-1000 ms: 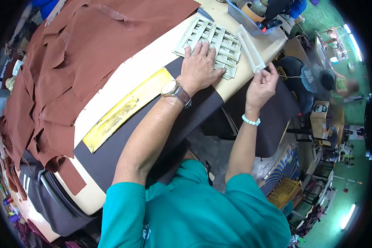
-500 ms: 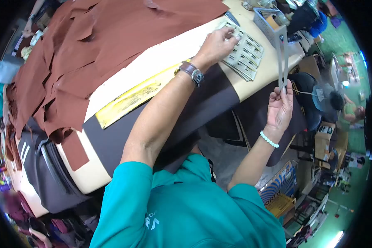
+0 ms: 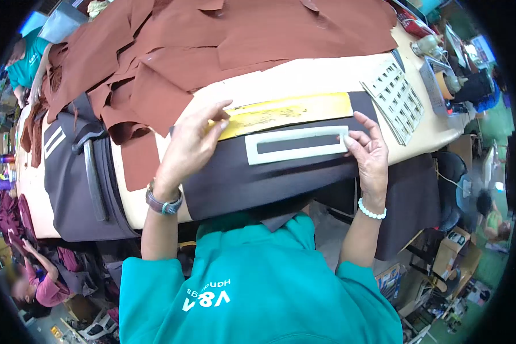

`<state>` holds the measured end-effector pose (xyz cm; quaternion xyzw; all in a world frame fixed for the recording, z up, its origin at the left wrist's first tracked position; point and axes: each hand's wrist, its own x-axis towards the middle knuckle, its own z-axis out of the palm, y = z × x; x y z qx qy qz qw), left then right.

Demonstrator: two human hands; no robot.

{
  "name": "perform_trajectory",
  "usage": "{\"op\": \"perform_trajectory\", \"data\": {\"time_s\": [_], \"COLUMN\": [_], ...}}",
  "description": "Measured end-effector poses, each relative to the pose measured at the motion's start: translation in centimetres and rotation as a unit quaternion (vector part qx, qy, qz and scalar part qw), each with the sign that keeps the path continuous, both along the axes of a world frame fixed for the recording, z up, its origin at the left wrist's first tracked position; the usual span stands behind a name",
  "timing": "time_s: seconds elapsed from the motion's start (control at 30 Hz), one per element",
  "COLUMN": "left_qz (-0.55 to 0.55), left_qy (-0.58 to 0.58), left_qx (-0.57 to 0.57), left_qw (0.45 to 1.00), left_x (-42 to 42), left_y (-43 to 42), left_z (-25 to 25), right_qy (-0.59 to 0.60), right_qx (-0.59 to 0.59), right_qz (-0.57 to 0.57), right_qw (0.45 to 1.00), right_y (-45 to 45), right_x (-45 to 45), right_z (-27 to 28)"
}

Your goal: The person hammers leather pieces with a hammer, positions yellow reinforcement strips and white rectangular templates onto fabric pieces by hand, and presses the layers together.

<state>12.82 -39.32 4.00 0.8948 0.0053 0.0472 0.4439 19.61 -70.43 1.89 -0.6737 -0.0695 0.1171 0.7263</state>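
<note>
My right hand (image 3: pixel 371 157) pinches the right end of a pale rectangular frame template (image 3: pixel 295 152) with a long slot. The template lies over dark brown leather (image 3: pixel 258 192) at the table's near edge. Just above it is a long yellow strip (image 3: pixel 286 113) with black smudges. My left hand (image 3: pixel 192 143), with a watch at the wrist, is at the strip's left end, thumb and fingers apart. Whether its fingertips touch the strip, I cannot tell.
Reddish-brown leather pieces (image 3: pixel 178 43) cover the far side. A stack of pale slotted cards (image 3: pixel 394 98) and a basket (image 3: pixel 433 86) lie right. Left, a hammer (image 3: pixel 93 172) rests on folded dark leather (image 3: pixel 69 200). Other people (image 3: pixel 31 63) are at the left.
My left hand has left the slotted cards and moved left to the yellow strip. My right hand has brought the upright frame template down flat over the dark leather. The view has shifted.
</note>
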Motion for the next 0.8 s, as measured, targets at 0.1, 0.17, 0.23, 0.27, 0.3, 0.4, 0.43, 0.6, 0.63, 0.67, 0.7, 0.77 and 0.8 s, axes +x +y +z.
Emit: {"op": "perform_trajectory", "data": {"time_s": [0.1, 0.17, 0.23, 0.27, 0.3, 0.4, 0.43, 0.6, 0.63, 0.67, 0.7, 0.77, 0.8], "left_qz": [0.0, -0.015, -0.036, -0.036, -0.036, -0.036, -0.035, -0.024, -0.025, -0.024, -0.023, -0.022, -0.021], "left_qy": [0.011, -0.004, -0.007, -0.009, -0.011, -0.027, -0.033, -0.037, -0.041, -0.038, -0.036, -0.036, -0.039], "left_qx": [-0.032, -0.006, 0.013, 0.015, 0.018, 0.032, 0.038, 0.04, 0.042, 0.042, 0.042, 0.044, 0.045], "left_qw": [0.999, 1.0, 0.999, 0.999, 0.999, 0.998, 0.998, 0.998, 0.998, 0.998, 0.998, 0.998, 0.998], "left_x": [-1.3, -1.5, -1.4, -1.5, -1.5, -1.5, -1.6, -1.7, -1.7, -1.7, -1.7, -1.7, -1.7], "left_y": [0.0, 0.0, 0.3, 0.3, 0.1, -0.1, -0.2, -0.3, -0.4, -0.4, -0.4, -0.5, -0.5], "left_z": [-1.1, -1.1, -1.3, -1.3, -1.1, -1.3, -1.4, -1.8, -1.8, -1.7, -1.7, -1.7, -1.7], "right_qy": [0.008, 0.017, 0.019, 0.018, 0.018, 0.015, 0.018, 0.027, 0.027, 0.028, 0.028, 0.029, 0.03], "right_qx": [-0.041, -0.08, -0.108, -0.117, -0.124, -0.154, -0.153, -0.148, -0.148, -0.149, -0.149, -0.151, -0.152], "right_qz": [0.013, 0.011, 0.007, 0.005, 0.003, 0.0, -0.002, -0.004, -0.001, 0.002, 0.005, 0.007, 0.009], "right_qw": [0.999, 0.997, 0.994, 0.993, 0.992, 0.988, 0.988, 0.989, 0.989, 0.988, 0.988, 0.988, 0.988], "right_y": [1.5, 2.2, 2.5, 2.6, 2.7, 3.1, 3.1, 3.0, 3.0, 2.9, 2.9, 2.9, 2.9], "right_x": [-0.1, 0.0, 0.1, 0.2, 0.2, 0.3, 0.4, 0.5, 0.6, 0.7, 0.7, 0.8, 0.8], "right_z": [0.2, 0.2, 0.3, 0.3, 0.3, 0.6, 0.6, 0.4, 0.4, 0.5, 0.5, 0.5, 0.5]}}
